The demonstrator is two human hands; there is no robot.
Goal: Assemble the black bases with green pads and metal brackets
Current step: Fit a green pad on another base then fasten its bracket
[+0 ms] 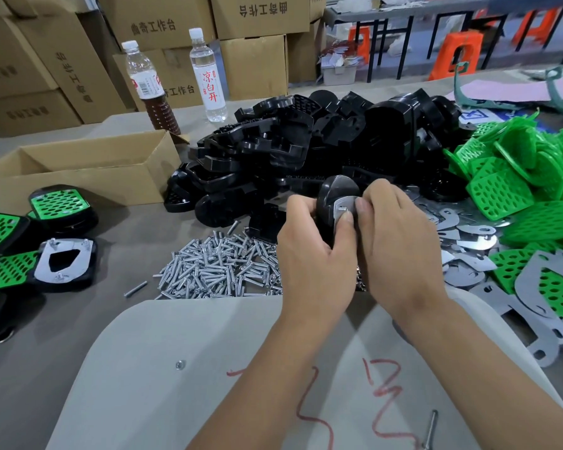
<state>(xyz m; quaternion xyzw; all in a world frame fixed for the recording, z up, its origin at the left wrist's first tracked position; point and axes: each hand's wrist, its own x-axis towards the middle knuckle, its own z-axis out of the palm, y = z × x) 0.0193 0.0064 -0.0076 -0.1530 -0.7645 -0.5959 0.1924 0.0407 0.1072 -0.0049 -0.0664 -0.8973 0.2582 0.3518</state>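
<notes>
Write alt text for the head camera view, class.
Two hands, left hand and right hand, hold a black plastic base with a flat metal bracket above a pile of silver screws; green perforated pads lie right.

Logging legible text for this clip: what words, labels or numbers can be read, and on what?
"曲奇工作台": printed on the cartons, upside down on one.
"凉白开": red, on the clear bottle.
Brown bottle label: too blurred.
Red scrawl on the grey board: illegible.
</notes>
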